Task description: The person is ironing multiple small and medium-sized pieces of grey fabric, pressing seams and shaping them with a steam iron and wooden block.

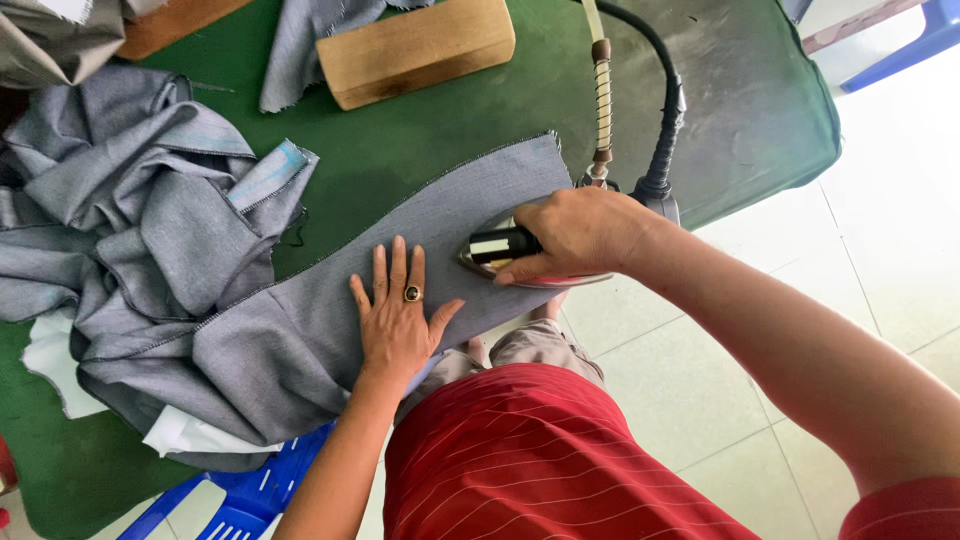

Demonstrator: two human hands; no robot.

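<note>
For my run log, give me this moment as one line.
left hand: flat on grey fabric | right hand: gripping iron on fabric | surface: green table

**Setting: tailoring or garment workshop, pressing station**

Table (pixel 420 150) covered with green padded cloth, as for pressing. Steam iron (pixel 520 258) with hose and cable (pixel 665 120) rising from it rests on a cut panel of grey suiting fabric (pixel 440 215) with raw stitched edges. More grey cut pieces (pixel 140 220) heaped alongside. Wooden pressing block (pixel 415 48) on the table. Pale tiled floor (pixel 880 200); blue plastic stool (pixel 250 495) below.
</note>
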